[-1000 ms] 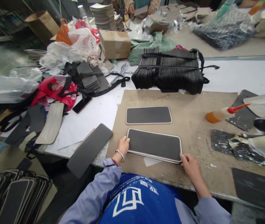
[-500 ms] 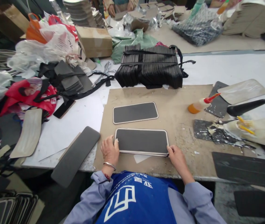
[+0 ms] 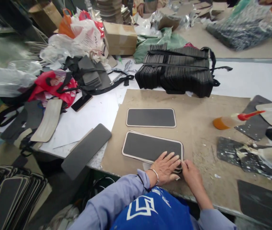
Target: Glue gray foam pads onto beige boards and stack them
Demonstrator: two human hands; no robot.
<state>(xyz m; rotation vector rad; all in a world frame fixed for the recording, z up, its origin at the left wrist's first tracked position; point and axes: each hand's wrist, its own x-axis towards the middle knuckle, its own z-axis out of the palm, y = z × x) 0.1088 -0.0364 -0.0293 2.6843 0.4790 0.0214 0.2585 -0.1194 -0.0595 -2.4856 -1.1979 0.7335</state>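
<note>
Currently | two hands (image 3: 165, 168) touching one panel stack (image 3: 147, 146) | one panel (image 3: 151, 117) beyond

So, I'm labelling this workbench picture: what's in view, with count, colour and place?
upper panel: one, dark grey, mid-board
lower panels: at least two, dark grey, nearer the person
loose panel: one, grey, left edge
panel pile: many, dark, lower left
strapped bundle: one, black, behind board
bottle: one, orange and red, right
cartons: two, brown, back left
bags: several, mixed colours, left and back
board: one, brown, centre
left hand: one, bare, flat on lower panels
right hand: one, bare, their right corner
</note>
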